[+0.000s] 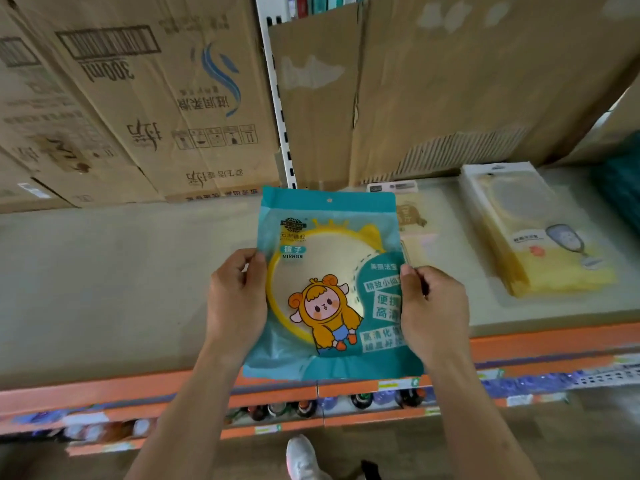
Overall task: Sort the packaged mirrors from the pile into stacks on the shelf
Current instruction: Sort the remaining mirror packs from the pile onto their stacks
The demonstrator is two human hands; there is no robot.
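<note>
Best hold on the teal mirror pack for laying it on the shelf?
The pack's side edges, one hand from each side, as the left hand and right hand pinch it now: it is flat, with thin margins beside the round mirror.

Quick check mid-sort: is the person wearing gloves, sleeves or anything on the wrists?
No. The left hand and right hand have no gloves, and no ring or watch shows. The left forearm and right forearm are uncovered down to the frame edge, so no sleeve appears. Below, one white sneaker is visible.
</note>
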